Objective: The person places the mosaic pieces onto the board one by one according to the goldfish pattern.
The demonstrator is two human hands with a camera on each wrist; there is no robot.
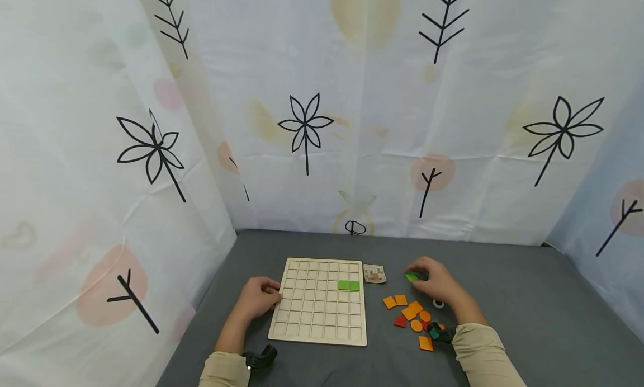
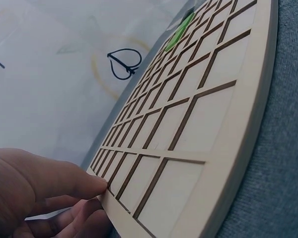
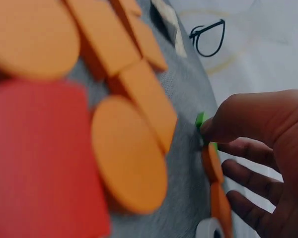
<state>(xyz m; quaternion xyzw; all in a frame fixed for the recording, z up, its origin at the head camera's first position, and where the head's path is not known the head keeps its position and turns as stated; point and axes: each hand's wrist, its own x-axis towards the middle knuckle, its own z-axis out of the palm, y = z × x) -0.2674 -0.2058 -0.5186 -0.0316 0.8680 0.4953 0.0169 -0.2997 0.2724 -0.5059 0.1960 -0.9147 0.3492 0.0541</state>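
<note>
A pale wooden grid board (image 1: pixel 322 341) lies on the table, with two green square tiles (image 1: pixel 344 285) side by side in cells near its right edge. My left hand (image 1: pixel 258 297) grips the board's left rim, its thumb on top and the other fingers at and below the edge in the left wrist view. Beyond the loose pieces, to the right of the board, my right hand (image 1: pixel 436 279) pinches a green piece (image 1: pixel 411 277) between thumb and forefinger. In the right wrist view that green piece (image 3: pixel 200 119) is mostly covered by the thumb.
Several orange squares (image 1: pixel 426 343) and orange discs (image 1: pixel 416 325) lie between board and right forearm, with red pieces (image 1: pixel 399 321) among them. A white ring (image 1: pixel 438 304) sits beneath the right wrist. A small printed card (image 1: pixel 374 273) touches or nearly touches the board's upper right. A patterned curtain (image 1: pixel 352 124) hangs behind.
</note>
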